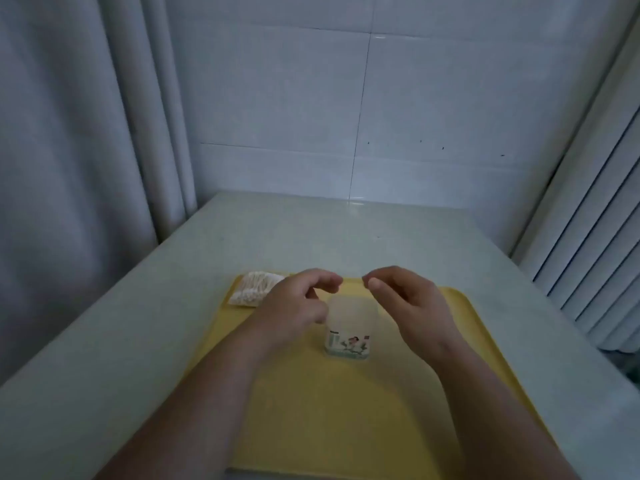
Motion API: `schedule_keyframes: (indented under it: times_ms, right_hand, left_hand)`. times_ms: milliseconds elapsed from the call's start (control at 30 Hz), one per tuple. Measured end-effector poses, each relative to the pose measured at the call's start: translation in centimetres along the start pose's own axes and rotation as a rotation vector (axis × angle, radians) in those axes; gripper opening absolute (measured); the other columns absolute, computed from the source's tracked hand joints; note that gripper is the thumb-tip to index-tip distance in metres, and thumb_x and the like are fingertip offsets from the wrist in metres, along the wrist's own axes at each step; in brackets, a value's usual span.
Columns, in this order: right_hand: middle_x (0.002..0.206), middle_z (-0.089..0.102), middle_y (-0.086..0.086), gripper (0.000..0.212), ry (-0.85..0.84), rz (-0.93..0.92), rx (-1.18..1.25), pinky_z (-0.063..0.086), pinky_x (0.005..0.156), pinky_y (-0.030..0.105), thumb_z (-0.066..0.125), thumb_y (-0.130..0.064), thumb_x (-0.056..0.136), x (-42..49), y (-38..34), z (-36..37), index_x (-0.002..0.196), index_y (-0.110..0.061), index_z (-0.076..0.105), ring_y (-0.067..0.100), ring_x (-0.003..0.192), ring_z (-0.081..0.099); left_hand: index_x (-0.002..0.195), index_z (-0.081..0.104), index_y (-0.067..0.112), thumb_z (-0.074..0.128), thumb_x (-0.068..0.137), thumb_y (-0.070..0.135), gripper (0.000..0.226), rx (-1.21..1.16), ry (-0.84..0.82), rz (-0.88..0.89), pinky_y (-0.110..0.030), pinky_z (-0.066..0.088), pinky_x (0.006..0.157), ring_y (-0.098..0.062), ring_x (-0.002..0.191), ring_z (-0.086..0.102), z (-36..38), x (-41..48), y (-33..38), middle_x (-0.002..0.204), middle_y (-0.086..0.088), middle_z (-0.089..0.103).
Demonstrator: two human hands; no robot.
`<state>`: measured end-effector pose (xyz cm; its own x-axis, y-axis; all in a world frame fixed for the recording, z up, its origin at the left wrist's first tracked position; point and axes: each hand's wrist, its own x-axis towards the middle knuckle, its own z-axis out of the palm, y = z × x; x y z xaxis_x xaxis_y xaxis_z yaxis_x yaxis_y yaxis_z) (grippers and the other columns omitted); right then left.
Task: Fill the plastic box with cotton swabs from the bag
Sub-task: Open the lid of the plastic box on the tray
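While both hands hover above the plastic box [349,329], I record the following. The left hand [299,301] and the right hand [410,301] sit over the box's top, one to each side. Their fingers are loosely curled and relaxed, and they grip nothing that I can see. Whether either palm brushes the box wall I cannot tell. The box stands upright near the middle of the yellow tray [346,427], with its label facing the near side. The bag of cotton swabs [256,289] lies at the tray's far left corner, partly over the rim, apart from the box and just beyond the left hand. The top of the box is blurred and translucent, so I cannot tell whether a lid is on it. In my judgement the risks are these. The box looks light and tall for its base, so a one-sided pull at the top could tip it or slide it across the smooth tray. The bag overhangs the tray edge, and a careless reach could push it off onto the table [311,233]. Swabs could spill and scatter if the bag is tilted before its mouth is over the box. Dim light limits my confidence in fine contact.
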<state>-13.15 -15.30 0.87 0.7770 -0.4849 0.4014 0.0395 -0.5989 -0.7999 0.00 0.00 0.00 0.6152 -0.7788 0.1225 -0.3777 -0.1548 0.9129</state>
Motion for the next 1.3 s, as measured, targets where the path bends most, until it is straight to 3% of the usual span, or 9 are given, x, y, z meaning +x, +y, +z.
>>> schedule_keyframes:
  times_ms: [133, 333, 533, 700, 900, 967, 1067, 1200, 1300]
  right_hand:
    - [0.095, 0.064, -0.024, 0.029, -0.224, -0.006, -0.041, 0.041, 0.07, 0.016, 0.065, -0.056, 0.068, -0.5, -0.3, -0.3, 0.091, -0.038, 0.066, 0.001, 0.084, 0.055]
    - [0.082, 0.057, -0.027, 0.029, -0.216, 0.021, -0.178, 0.04, 0.063, 0.009, 0.08, -0.025, 0.07, -0.4, -0.6, -0.4, 0.089, -0.037, 0.063, -0.011, 0.077, 0.048]
    - [0.088, 0.069, -0.017, 0.032, -0.216, 0.109, -0.184, 0.051, 0.069, 0.02, 0.086, -0.03, 0.062, -0.1, -0.3, -0.7, 0.089, -0.039, 0.069, -0.001, 0.074, 0.06]
    - [0.082, 0.073, -0.017, 0.037, -0.212, 0.162, -0.155, 0.054, 0.068, 0.014, 0.088, -0.025, 0.06, 0.0, -0.5, -0.9, 0.094, -0.032, 0.076, -0.005, 0.073, 0.068]
    - [0.079, 0.074, -0.018, 0.038, -0.224, 0.148, -0.169, 0.051, 0.065, 0.01, 0.088, -0.025, 0.061, 0.2, -0.4, -1.0, 0.096, -0.033, 0.077, -0.005, 0.072, 0.068]
    - [0.077, 0.074, -0.019, 0.034, -0.228, 0.14, -0.161, 0.051, 0.064, 0.011, 0.087, -0.025, 0.063, 0.3, -0.3, -1.0, 0.094, -0.032, 0.077, -0.004, 0.071, 0.068]
    - [0.061, 0.071, -0.011, 0.004, -0.151, 0.138, -0.076, 0.046, 0.055, 0.011, 0.078, -0.027, 0.076, 0.6, -0.4, -1.2, 0.075, -0.024, 0.079, -0.002, 0.057, 0.062]
    - [0.061, 0.072, 0.001, 0.027, -0.084, 0.195, -0.051, 0.048, 0.05, 0.017, 0.066, -0.037, 0.085, 1.0, -0.5, -1.0, 0.073, -0.016, 0.077, 0.007, 0.05, 0.057]
    - [0.071, 0.075, -0.001, 0.031, -0.026, 0.278, 0.01, 0.055, 0.058, 0.027, 0.055, -0.043, 0.092, 1.1, 0.3, -0.4, 0.085, -0.019, 0.073, 0.011, 0.055, 0.062]
  left_hand:
    - [0.125, 0.056, 0.036, 0.075, 0.071, 0.026, 0.058, 0.248, -0.205, -0.002, -0.026, 0.047, 0.077, -0.007, 0.093, 0.057, 0.3, -0.2, 0.2, 0.103, 0.024, 0.058]
    - [0.093, 0.063, 0.04, 0.083, 0.066, 0.043, 0.034, 0.313, -0.135, 0.001, -0.016, 0.034, 0.053, 0.006, 0.06, 0.051, 0.4, 0.3, -0.6, 0.07, 0.032, 0.059]
    - [0.091, 0.068, 0.034, 0.085, 0.061, 0.041, 0.034, 0.333, -0.152, -0.018, -0.029, 0.051, 0.065, -0.005, 0.073, 0.065, 0.7, 0.5, -0.9, 0.081, 0.019, 0.069]
    - [0.091, 0.07, 0.032, 0.085, 0.06, 0.038, 0.034, 0.332, -0.172, -0.033, -0.042, 0.058, 0.077, -0.01, 0.08, 0.069, 0.8, 0.7, -1.0, 0.088, 0.013, 0.074]
    - [0.087, 0.071, 0.032, 0.084, 0.054, 0.041, 0.036, 0.339, -0.16, -0.023, -0.047, 0.058, 0.077, -0.012, 0.079, 0.071, 0.9, 0.7, -1.1, 0.085, 0.011, 0.075]
    - [0.087, 0.071, 0.032, 0.085, 0.053, 0.041, 0.037, 0.336, -0.151, -0.032, -0.046, 0.058, 0.077, -0.01, 0.079, 0.071, 0.9, 0.7, -1.2, 0.085, 0.012, 0.075]
    - [0.092, 0.07, 0.034, 0.089, 0.055, 0.036, 0.042, 0.331, -0.148, -0.043, -0.034, 0.058, 0.078, -0.003, 0.079, 0.07, 1.1, 0.6, -1.0, 0.086, 0.015, 0.074]
    - [0.09, 0.069, 0.038, 0.09, 0.057, 0.034, 0.039, 0.346, -0.154, 0.003, -0.025, 0.055, 0.069, 0.001, 0.074, 0.067, 1.6, 0.4, -0.7, 0.08, 0.018, 0.071]
    - [0.099, 0.07, 0.031, 0.089, 0.06, 0.036, 0.044, 0.359, -0.153, -0.021, -0.024, 0.055, 0.076, 0.0, 0.08, 0.066, 1.5, 0.5, -0.6, 0.088, 0.019, 0.07]
